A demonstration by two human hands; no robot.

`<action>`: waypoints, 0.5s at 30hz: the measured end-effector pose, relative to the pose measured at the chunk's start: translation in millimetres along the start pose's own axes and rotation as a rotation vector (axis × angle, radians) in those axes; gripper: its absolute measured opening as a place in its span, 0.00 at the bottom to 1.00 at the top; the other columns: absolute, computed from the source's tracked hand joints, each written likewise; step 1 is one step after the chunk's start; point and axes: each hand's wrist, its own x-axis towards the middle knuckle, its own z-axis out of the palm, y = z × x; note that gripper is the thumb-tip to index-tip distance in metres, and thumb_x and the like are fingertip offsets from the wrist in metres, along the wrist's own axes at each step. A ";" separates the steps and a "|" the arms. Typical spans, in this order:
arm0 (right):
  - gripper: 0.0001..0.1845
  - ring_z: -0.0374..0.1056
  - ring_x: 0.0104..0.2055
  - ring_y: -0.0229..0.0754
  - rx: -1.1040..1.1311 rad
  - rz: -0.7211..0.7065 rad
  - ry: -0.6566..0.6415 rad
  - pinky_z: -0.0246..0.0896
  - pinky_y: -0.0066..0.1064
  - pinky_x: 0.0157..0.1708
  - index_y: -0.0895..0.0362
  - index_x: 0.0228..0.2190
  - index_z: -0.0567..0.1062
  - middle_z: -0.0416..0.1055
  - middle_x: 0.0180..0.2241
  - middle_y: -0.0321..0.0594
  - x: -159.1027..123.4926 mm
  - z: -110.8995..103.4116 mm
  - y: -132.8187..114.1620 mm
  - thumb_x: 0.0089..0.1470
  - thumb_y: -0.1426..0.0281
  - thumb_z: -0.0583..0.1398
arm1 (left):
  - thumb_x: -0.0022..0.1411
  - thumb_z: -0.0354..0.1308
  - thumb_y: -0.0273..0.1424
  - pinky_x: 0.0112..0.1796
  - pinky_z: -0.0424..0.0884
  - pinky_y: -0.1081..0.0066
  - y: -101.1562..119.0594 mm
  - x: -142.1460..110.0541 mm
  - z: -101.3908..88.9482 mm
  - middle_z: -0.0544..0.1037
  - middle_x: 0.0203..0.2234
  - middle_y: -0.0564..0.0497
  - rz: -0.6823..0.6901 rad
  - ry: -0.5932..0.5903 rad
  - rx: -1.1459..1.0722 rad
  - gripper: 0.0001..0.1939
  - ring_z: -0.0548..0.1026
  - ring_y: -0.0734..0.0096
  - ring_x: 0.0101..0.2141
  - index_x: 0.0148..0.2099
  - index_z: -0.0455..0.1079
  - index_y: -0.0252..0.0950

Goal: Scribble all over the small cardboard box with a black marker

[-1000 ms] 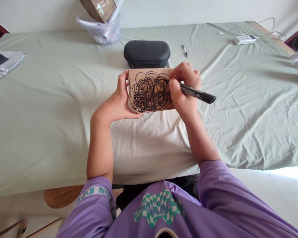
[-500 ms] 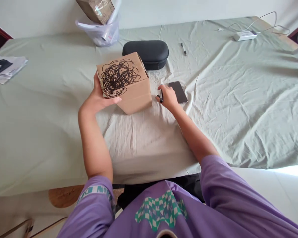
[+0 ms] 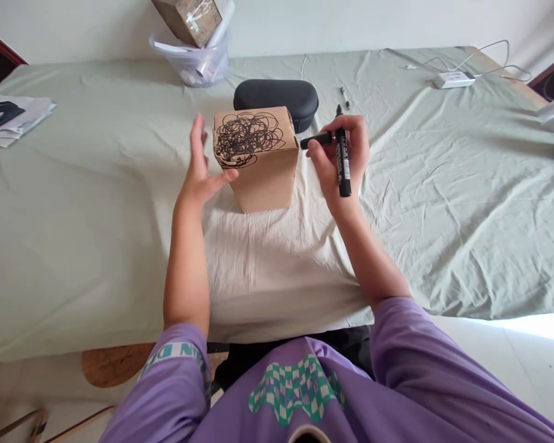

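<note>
A cardboard box (image 3: 268, 181) stands on the cloth-covered table, its top face covered in black looping scribbles. At its left side is my left hand (image 3: 203, 175), open with fingers spread; the thumb lies over the box's near top edge, and whether it touches I cannot tell. To the right of the box, my right hand (image 3: 348, 154) is raised and closed around a black marker (image 3: 343, 163), uncapped with its dark tip pointing away from me. Between the same hand's thumb and fingers sits the black marker cap (image 3: 317, 140), pointing at the box.
Behind the box lies a black hard case (image 3: 277, 95), with a small pen (image 3: 345, 97) to its right. A clear plastic bin (image 3: 207, 64) holds another carton. Papers with a stapler (image 3: 2, 114) lie far left; a white power strip (image 3: 453, 79) is far right.
My right hand has lifted from the table with the marker, now showing its bare tip and separate cap. My left hand has opened from its grip on the box, which has turned and shifted right.
</note>
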 end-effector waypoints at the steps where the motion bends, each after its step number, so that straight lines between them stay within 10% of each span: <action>1: 0.17 0.69 0.37 0.44 0.075 0.001 -0.010 0.71 0.39 0.40 0.46 0.43 0.66 0.72 0.41 0.37 -4.4 2.2 -11.7 0.63 0.55 0.67 | 0.56 0.69 0.71 0.75 0.54 0.33 15.7 -0.2 1.4 0.49 0.80 0.51 0.081 0.135 0.064 0.60 0.48 0.39 0.79 0.79 0.48 0.56; 4: 0.22 0.71 0.39 0.46 0.206 0.026 -0.053 0.74 0.42 0.42 0.46 0.42 0.69 0.74 0.40 0.38 -20.5 12.9 -37.7 0.60 0.48 0.71 | 0.65 0.64 0.67 0.67 0.66 0.37 72.7 -4.1 13.4 0.76 0.58 0.49 0.445 0.241 0.189 0.41 0.75 0.49 0.61 0.70 0.63 0.53; 8: 0.27 0.73 0.40 0.50 0.252 0.085 -0.131 0.75 0.47 0.43 0.46 0.41 0.70 0.75 0.39 0.40 -34.1 18.6 -55.8 0.56 0.41 0.70 | 0.74 0.64 0.55 0.51 0.78 0.44 122.0 -12.6 34.0 0.84 0.45 0.54 0.474 0.061 0.300 0.22 0.84 0.55 0.45 0.63 0.72 0.56; 15: 0.26 0.64 0.25 0.44 0.420 0.242 -0.188 0.62 0.39 0.28 0.48 0.49 0.81 0.74 0.27 0.37 -24.4 -5.9 -62.8 0.67 0.43 0.57 | 0.78 0.64 0.45 0.39 0.81 0.55 112.1 -13.3 31.0 0.86 0.44 0.54 0.426 0.236 0.071 0.12 0.85 0.64 0.40 0.57 0.79 0.50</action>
